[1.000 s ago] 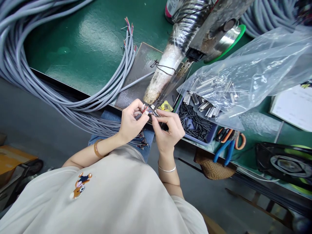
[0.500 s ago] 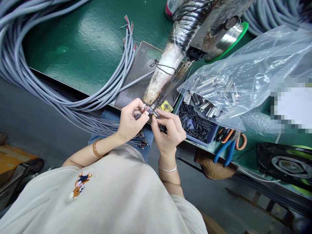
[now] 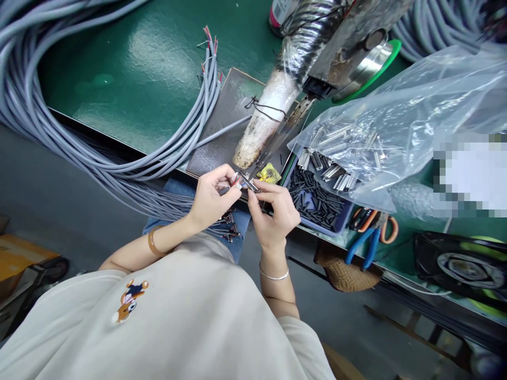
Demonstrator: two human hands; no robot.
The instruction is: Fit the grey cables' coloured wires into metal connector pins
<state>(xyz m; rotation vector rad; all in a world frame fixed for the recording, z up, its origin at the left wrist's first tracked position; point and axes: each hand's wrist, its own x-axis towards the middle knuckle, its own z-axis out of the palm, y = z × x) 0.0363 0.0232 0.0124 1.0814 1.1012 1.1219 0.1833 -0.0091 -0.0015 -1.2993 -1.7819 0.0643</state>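
Observation:
My left hand (image 3: 216, 194) is closed in a pinch on the stripped end of a grey cable, whose thin coloured wires (image 3: 236, 179) stick out past the fingertips. Opposite it, my right hand (image 3: 275, 208) pinches one end of a small multi-pin connector (image 3: 249, 182) between thumb and fingers. The wire ends and the connector meet closely; whether they touch I cannot tell. Just beyond the fingers are a yellow lump (image 3: 269, 173) and the tip of a white, stained tube (image 3: 247, 150). Finished-looking connectors with wires (image 3: 230, 227) lie on my lap below.
A blue tray (image 3: 344, 224) of short black sleeves stands right of my hands, with a plastic bag (image 3: 396, 121) of connectors over it. Pliers (image 3: 370, 240) lie at the table edge beside a black fan (image 3: 463, 264). Grey cables (image 3: 119, 166) hang over the left edge.
The connector in my right hand has turned to lie more in line with the wires, its row of pins now showing. My right hand has shifted slightly; the left has barely moved.

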